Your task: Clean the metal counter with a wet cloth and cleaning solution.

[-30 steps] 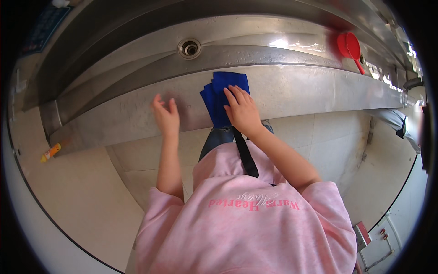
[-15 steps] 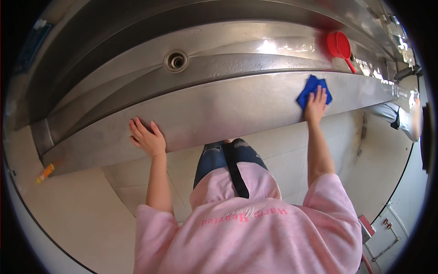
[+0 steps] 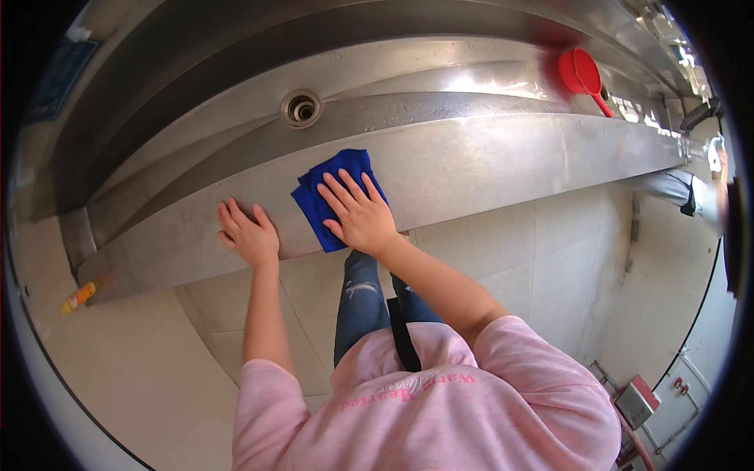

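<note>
A folded blue cloth (image 3: pixel 311 198) lies on the wide front ledge of a stainless steel sink (image 3: pixel 487 157), near the ledge's middle. My right hand (image 3: pixel 363 220) presses flat on the cloth with its fingers spread; the palm covers part of the fabric. To the left, my left hand (image 3: pixel 250 235) rests on the bare metal of the same ledge, fingers stretched and slightly apart, holding nothing. A gap of steel separates the left hand from the cloth.
A round drain (image 3: pixel 301 108) sits in the sink basin behind the ledge. At the basin's right stands a red dipper (image 3: pixel 580 72), its handle toward the ledge. A yellow-orange object (image 3: pixel 78 298) is at the ledge's left end. Another person's sleeve (image 3: pixel 667 188) shows at the far right.
My right hand has slid the blue cloth leftward along the ledge, from near the red dipper to the middle, and the cloth now lies more spread out. My left hand has barely moved.
</note>
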Available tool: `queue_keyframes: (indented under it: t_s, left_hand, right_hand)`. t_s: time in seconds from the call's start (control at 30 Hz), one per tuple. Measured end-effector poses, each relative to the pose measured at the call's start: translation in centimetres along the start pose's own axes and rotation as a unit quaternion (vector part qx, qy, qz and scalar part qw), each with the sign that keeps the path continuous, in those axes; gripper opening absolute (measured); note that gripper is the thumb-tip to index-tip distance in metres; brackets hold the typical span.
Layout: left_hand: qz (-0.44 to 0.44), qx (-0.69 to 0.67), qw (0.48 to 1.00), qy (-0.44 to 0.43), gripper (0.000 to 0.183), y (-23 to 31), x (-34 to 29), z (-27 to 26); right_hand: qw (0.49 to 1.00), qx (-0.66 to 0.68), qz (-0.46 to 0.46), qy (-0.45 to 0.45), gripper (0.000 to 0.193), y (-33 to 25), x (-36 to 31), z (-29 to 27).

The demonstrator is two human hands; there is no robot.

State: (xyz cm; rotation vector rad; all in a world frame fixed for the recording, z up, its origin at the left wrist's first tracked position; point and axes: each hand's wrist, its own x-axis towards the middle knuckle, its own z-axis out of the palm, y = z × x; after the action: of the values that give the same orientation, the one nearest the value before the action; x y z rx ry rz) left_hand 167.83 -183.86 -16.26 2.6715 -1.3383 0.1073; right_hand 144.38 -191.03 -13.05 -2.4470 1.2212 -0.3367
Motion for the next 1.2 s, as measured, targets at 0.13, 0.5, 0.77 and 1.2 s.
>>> queue_keyframes:
  t_s: [0.13,0.5,0.77,1.2]
  left_hand:
    - [-0.014,0.016,0.999,0.026,0.055,-1.4,-0.1,0.2]
    - [0.023,-0.299,0.954,0.022,0.048,-3.1,-1.3,-1.0]
    - [0.059,-0.459,0.882,-0.089,0.042,-24.0,-13.5,-8.8]
    - [-0.488,-0.212,0.816,-0.226,0.031,-57.9,-52.0,-10.6]
  right_hand:
    - [1.0,-0.011,-0.004,-0.009,0.062,1.7,-1.8,-1.1]
    - [0.919,-0.224,0.314,0.086,0.066,1.8,-2.7,3.3]
    - [0.949,-0.186,0.24,0.079,0.076,-18.4,7.1,12.5]
    - [0.981,-0.095,-0.162,-0.041,0.06,-49.6,15.6,28.4]
